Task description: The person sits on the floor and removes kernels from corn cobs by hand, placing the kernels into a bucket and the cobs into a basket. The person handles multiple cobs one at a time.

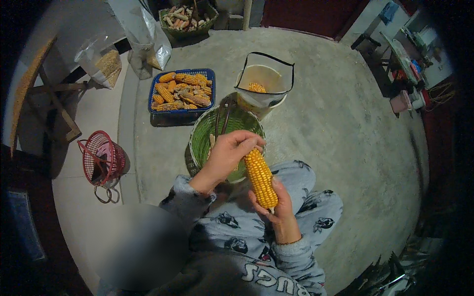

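A whole ear of yellow corn slants above my lap, its kernels in full rows. My right hand grips its lower end, fingers wrapped around the sides. At the upper tip, my left hand bends over the ear with thumb and fingers on it. Below the left hand stands a round green woven basket with a dark handle, partly hidden by my forearm; a pale piece that looks like a bare cob leans inside. Just beyond it, a pale bucket with a black-rimmed clear bag or sheet in its mouth holds loose kernels.
A blue plastic crate full of corn ears is at the left. Further back are a basket of cobs and clear bags of grain. A red plastic basket and a wooden stand flank the left side. Clutter lines the right.
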Demonstrator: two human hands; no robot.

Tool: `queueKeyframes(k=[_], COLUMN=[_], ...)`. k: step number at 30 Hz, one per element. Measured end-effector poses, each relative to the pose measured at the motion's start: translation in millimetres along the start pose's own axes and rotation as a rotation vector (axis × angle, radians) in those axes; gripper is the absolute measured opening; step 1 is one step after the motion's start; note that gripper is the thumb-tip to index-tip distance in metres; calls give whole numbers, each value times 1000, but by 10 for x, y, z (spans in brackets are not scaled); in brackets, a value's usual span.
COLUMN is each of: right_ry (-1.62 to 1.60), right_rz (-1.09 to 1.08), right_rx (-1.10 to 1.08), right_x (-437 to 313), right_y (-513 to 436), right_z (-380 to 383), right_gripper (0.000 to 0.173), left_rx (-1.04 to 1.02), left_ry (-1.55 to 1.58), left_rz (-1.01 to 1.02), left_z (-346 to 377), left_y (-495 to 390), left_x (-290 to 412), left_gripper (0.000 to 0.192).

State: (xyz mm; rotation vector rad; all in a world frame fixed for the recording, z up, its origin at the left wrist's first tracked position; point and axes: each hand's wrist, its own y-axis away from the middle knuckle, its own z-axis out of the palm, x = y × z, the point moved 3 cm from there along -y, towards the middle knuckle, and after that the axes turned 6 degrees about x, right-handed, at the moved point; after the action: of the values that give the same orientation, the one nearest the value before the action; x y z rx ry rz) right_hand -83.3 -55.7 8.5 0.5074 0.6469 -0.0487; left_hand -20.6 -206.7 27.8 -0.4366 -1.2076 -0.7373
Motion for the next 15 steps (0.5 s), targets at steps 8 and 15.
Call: queueKeyframes(k=[8,15], right_ry=[21,-143], right_rz=[76,-32], right_rx=[48,108], right_x=[2,-38], right_y=[-41,-72], right_z=[-117,-226], right_gripper=[43,44], left_rx=[83,74], left_ry=[-293,-1110], left_rz=[10,429], left_z=[-217,-172], left_y=[-203,-84], left_x=[-370,-277], left_gripper=[27,20])
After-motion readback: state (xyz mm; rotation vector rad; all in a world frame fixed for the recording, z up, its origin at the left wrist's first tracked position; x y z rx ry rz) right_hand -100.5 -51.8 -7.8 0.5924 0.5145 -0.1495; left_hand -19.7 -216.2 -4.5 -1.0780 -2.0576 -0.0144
